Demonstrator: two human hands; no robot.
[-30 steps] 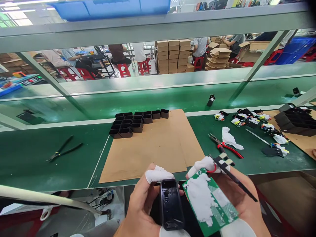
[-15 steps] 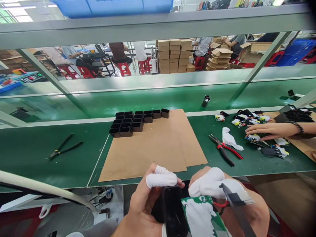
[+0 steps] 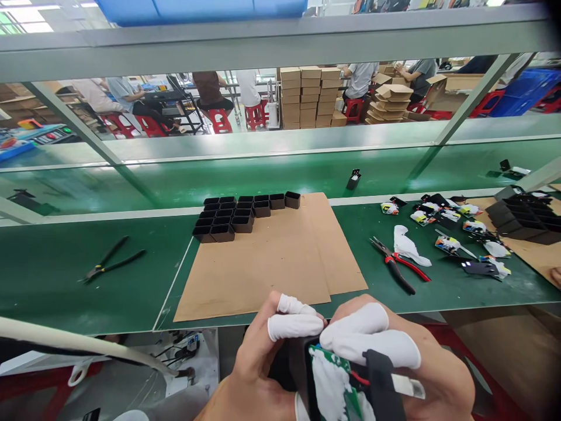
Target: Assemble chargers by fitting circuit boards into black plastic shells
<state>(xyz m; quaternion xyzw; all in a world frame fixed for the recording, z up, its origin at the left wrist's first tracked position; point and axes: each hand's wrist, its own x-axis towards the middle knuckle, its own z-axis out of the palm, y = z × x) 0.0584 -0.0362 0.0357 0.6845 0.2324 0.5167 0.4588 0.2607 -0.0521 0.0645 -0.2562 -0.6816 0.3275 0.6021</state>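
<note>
White finger cots cover some fingers of both hands. My left hand (image 3: 256,368) is wrapped round a black plastic case (image 3: 299,365) at the bottom middle, in front of the table edge. With my right hand (image 3: 438,362) I grip a green circuit board (image 3: 328,377) smeared with white paste. The board sits at the case's mouth, seemingly partly inside it; how deep I cannot tell. A red wire and a black flat plate (image 3: 382,380) are beside the board, under my right fingers. Fingertips of both hands meet above the case.
Brown cardboard (image 3: 263,275) bears rows of black cases (image 3: 222,233). Red-handled pliers (image 3: 394,266) and a white cloth-like scrap (image 3: 409,245) lie right; black-handled cutters (image 3: 111,260) lie left. Several board assemblies (image 3: 447,242) and more black cases (image 3: 526,216) are farther right. A pale hose (image 3: 79,345) crosses lower left.
My right hand has moved left, bringing the circuit board from beside the case to its mouth. The co-worker's hand has withdrawn to the right edge, leaving a board assembly on the table.
</note>
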